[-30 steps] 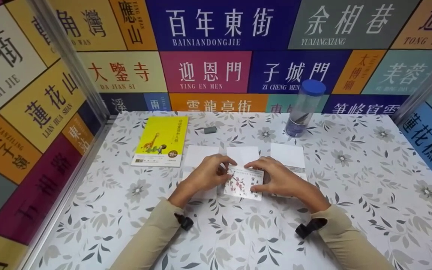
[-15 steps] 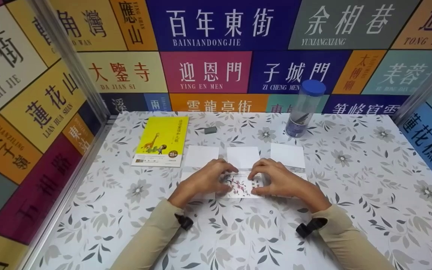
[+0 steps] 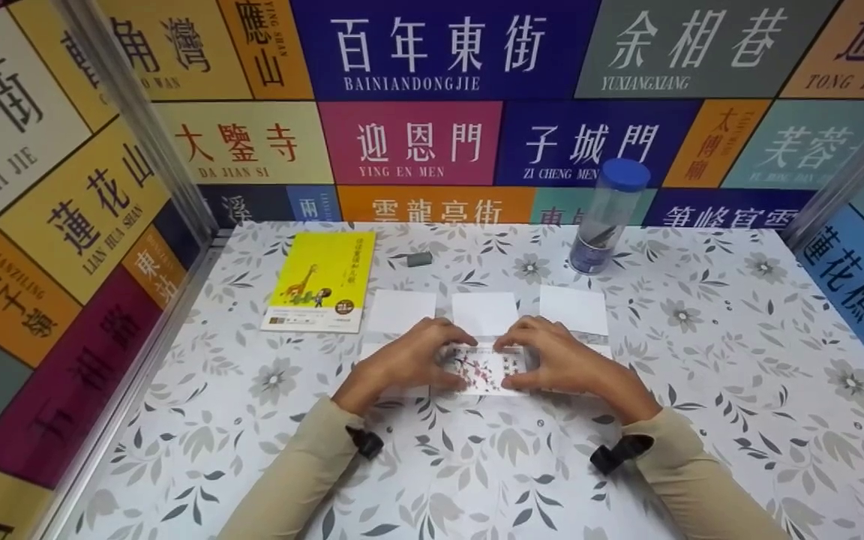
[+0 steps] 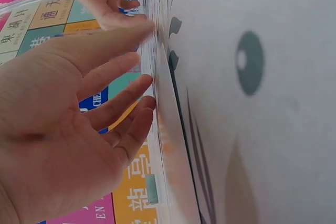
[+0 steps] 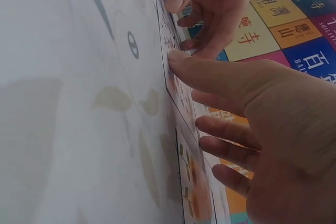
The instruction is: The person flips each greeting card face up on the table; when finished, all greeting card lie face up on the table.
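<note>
Flowered card (image 3: 486,369) lies flat on the counter (image 3: 702,390), near centre. Left hand (image 3: 402,362) and right hand (image 3: 563,361) press its left and right edges, each grip narrow with fingers nearly straight. 3 white cards (image 3: 486,313) lie just beyond; yellow book (image 3: 321,283) far left.

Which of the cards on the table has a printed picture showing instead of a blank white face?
The flower-printed card between the left hand and right hand; the three cards in the row behind it are plain white.
</note>
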`<state>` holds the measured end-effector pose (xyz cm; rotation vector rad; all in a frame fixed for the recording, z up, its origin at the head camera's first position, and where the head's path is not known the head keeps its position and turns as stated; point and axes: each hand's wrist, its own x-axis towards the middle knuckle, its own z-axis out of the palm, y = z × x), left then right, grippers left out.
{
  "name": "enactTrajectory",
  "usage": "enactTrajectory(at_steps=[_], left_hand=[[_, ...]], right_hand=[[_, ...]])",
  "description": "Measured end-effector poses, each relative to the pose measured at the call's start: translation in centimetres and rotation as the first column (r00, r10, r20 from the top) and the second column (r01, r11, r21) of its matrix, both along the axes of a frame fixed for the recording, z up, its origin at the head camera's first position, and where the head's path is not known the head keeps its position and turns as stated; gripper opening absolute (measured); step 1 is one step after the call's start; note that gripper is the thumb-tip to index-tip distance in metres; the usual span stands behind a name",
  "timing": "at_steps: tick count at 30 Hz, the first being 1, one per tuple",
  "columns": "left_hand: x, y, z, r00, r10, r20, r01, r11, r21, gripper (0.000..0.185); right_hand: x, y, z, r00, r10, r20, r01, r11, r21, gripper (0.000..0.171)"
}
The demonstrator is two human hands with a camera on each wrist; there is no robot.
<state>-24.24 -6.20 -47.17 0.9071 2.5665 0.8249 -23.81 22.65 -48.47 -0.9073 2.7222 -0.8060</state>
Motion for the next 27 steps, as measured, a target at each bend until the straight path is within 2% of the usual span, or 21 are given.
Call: enactTrajectory(at_steps=[4, 7, 9, 11, 15, 17, 21, 24, 27], left_hand=[[0.4, 0.1, 0.1, 1.0, 0.0, 0.012, 0.0, 1.0, -0.008, 0.065], [0.5, 0.1, 0.0, 1.0, 0.01, 0.014, -0.01, 1.0, -0.009, 0.065], [0.4, 0.2, 0.0, 1.0, 0.022, 0.016, -0.021, 1.0, -0.011, 0.066], [0.4, 0.1, 0.0, 0.999, 0.038, 0.014, -0.038, 0.999, -0.015, 0.064], [0.1, -0.1, -0.1, 0.998, 0.047, -0.045, -0.047, 0.999, -0.005, 0.05], [0.0, -0.2, -0.1, 0.996, 0.037, -0.084, -0.039, 0.999, -0.012, 0.04], [0.1, -0.4, -0.1, 0.988, 0.01, -0.154, -0.02, 0.998, -0.06, 0.026], [0.6, -0.3, 0.1, 0.985, -0.003, -0.174, -0.018, 0.993, -0.117, 0.041], [0.9, 0.1, 0.2, 0.988, -0.028, -0.15, 0.004, 0.987, -0.158, 0.063]], right_hand=[[0.2, -0.3, 0.0, 1.0, -0.017, -0.003, 0.017, 1.0, 0.002, 0.069], [0.4, -0.6, 0.2, 0.999, -0.036, -0.004, 0.036, 0.999, 0.013, 0.068], [0.6, -0.7, 0.4, 0.999, -0.039, -0.006, 0.039, 0.999, 0.02, 0.062], [0.8, -0.9, 0.5, 1.0, -0.024, -0.01, 0.024, 1.0, 0.016, 0.046], [1.0, -1.0, 0.9, 0.998, 0.054, -0.024, -0.054, 0.998, 0.011, 0.015], [1.1, -1.0, 1.2, 0.995, 0.098, -0.016, -0.098, 0.995, 0.014, 0.012], [1.3, -1.0, 1.9, 0.986, 0.167, 0.013, -0.167, 0.986, 0.027, 0.024], [1.3, -1.2, 2.2, 0.978, 0.203, 0.041, -0.203, 0.979, 0.004, 0.029], [1.3, -1.3, 1.9, 0.976, 0.215, 0.042, -0.215, 0.977, -0.001, 0.032]])
